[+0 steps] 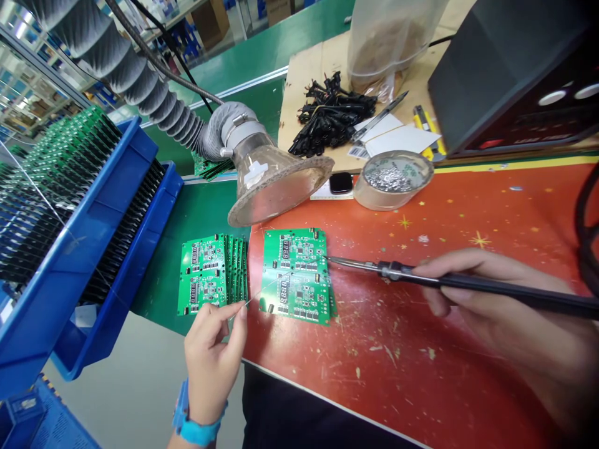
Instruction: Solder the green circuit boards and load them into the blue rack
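Observation:
In my right hand (491,299) is a soldering iron (405,272), gripped like a pen, its tip at the right edge of a green circuit board (297,274). My left hand (218,346) pinches a thin solder wire (266,288) between thumb and forefinger; the wire runs up across that board. The board bears two black digit displays and lies on top of another board on the red mat. Left of it leans a stack of similar boards (203,274). A blue wristband (199,430) circles my left wrist.
A fume extractor hood (281,187) hangs just behind the boards. Behind the red mat (397,349) stand a round tin (393,181) with solder scraps, bundled black leads (332,115) and a dark soldering station (510,75). Blue bins (88,224) of boards flank the left.

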Tool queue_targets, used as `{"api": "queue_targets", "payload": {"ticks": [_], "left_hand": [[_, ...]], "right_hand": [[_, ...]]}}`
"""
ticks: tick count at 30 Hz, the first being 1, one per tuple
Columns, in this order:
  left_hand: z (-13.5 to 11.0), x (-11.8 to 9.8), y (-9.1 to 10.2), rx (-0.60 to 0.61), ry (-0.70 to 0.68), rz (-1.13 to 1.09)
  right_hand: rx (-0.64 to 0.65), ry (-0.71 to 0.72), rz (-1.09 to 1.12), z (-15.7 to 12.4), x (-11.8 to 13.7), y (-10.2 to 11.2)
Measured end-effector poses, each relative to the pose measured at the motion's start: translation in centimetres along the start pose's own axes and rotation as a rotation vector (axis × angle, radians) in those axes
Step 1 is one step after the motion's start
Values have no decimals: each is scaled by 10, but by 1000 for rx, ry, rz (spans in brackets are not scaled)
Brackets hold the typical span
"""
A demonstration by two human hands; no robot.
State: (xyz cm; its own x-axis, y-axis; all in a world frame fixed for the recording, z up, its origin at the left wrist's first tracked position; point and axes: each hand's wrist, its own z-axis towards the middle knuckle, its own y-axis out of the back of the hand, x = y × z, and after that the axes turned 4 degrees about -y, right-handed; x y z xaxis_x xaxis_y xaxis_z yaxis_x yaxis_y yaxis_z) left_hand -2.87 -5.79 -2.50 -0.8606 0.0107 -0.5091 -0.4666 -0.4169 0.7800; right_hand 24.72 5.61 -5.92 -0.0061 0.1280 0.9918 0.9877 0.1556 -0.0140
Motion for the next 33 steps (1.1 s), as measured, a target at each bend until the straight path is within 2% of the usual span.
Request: {"api": "queue_targets", "payload": {"ticks": [6,17,23,33], "left_hand": [[2,-1,-5,-5,9,-22],[0,-2,-3,6,-1,-23],[3,-5,-6,13,-19,-3],[3,-7,-5,31,-25,-15]], "right_hand": [[21,-76,-23,-1,-2,-2],[30,14,33,0,1,-1],[43,-71,-4,0,2,-1],[44,-24,41,2,3,2]]}}
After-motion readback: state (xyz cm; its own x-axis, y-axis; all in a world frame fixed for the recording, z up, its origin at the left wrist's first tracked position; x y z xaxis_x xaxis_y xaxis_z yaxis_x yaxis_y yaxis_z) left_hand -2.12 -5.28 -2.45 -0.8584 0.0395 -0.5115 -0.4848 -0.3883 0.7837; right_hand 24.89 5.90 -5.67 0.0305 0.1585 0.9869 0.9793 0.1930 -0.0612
